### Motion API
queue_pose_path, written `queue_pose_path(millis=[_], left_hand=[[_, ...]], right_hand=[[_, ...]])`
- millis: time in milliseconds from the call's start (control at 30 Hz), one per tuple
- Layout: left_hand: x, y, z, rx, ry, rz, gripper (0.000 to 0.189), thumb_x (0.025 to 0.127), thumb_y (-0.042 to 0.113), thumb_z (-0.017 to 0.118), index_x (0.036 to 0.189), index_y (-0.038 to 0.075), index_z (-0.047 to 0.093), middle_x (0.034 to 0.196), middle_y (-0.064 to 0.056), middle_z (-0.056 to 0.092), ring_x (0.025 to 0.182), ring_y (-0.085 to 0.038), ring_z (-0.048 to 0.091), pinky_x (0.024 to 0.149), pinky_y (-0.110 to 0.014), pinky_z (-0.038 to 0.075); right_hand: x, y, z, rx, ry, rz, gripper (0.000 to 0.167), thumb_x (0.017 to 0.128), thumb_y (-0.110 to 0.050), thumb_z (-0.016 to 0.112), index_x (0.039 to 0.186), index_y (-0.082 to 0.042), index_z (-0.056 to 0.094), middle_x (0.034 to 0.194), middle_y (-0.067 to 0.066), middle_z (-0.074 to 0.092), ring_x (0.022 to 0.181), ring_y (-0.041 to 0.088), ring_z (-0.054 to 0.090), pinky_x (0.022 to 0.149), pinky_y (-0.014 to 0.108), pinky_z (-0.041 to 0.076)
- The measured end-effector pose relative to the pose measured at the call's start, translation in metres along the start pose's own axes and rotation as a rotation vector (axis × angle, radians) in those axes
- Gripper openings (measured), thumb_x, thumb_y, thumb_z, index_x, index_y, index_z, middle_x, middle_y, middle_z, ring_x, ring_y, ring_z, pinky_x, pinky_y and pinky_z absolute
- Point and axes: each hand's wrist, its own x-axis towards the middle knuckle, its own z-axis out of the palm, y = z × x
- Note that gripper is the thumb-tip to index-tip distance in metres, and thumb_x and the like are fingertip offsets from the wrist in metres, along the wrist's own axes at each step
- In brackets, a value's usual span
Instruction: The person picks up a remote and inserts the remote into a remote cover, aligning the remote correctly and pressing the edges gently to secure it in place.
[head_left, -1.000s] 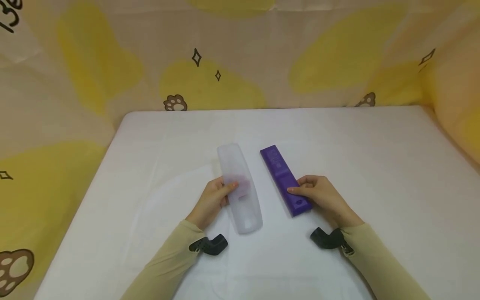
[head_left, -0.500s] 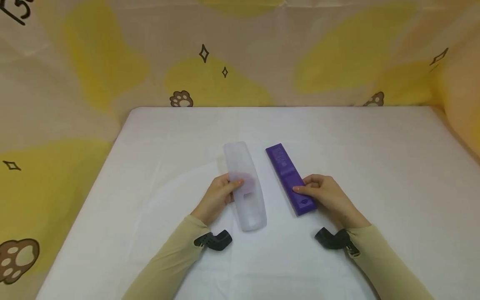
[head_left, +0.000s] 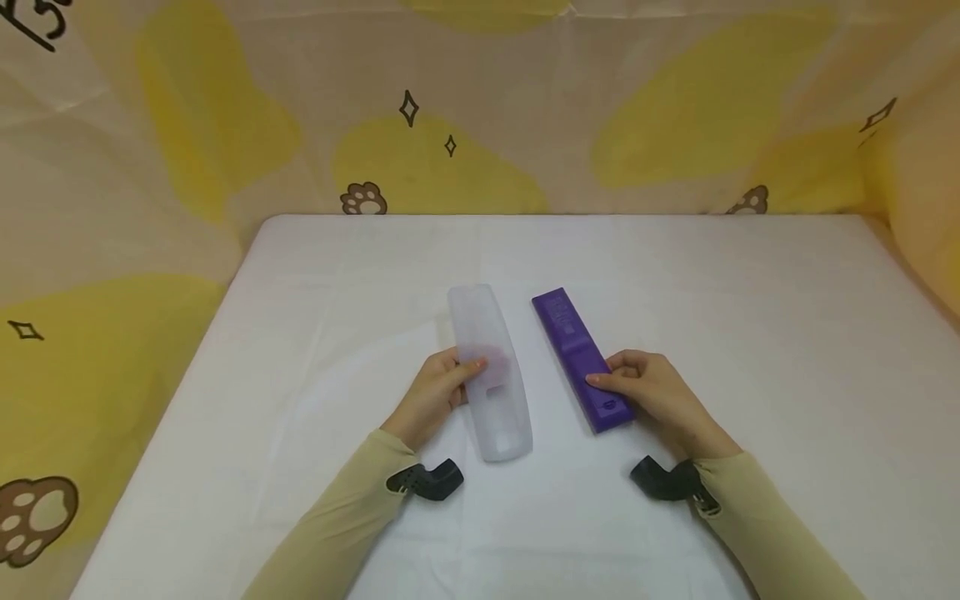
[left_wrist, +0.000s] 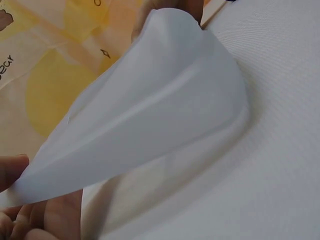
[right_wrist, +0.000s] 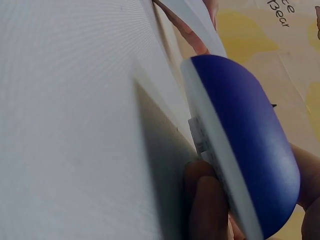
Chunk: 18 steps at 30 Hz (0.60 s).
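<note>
My left hand [head_left: 433,390] holds a long frosted translucent cover [head_left: 508,425] by its left edge, thumb on top and fingers behind. The fingers show pink through its middle. In the left wrist view the cover [left_wrist: 165,105] has a curved, rounded end, raised over the tabletop. My right hand [head_left: 660,396] pinches a purple-backed remote control [head_left: 577,346] near its lower end, thumb on the purple back and fingers underneath. From the right wrist view, the remote [right_wrist: 245,140] shows a white front side with small buttons facing the table. Cover and remote are apart, side by side.
Both hands are over a table with a white cloth [head_left: 360,275]. A beige and yellow patterned cloth [head_left: 525,100] hangs behind and around it. Black wrist mounts [head_left: 427,481] sit on both sleeves.
The head view has shifted slightly, so everything appears a little further right than one second ago. Both hands keep their holds on the cover and the remote control.
</note>
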Motion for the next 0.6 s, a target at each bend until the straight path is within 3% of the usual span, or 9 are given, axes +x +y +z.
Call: queue_pose_path(millis=[600], left_hand=[[-0.0003,-0.0007,-0.0012,-0.006,-0.009,0.013,0.033,0.096,0.007,0.048,0.123,-0.013,0.045,0.108,-0.009,0.061,0.096,-0.015,0.062,0.085,-0.036,0.051]], right_hand=[[-0.0011,-0.0005,0.0011,-0.002,0.002,-0.005,0.039,0.083,-0.025,0.073,0.101,0.006,0.057,0.067,-0.003,0.058,0.064,0.008,0.048,0.061,0.02,0.04]])
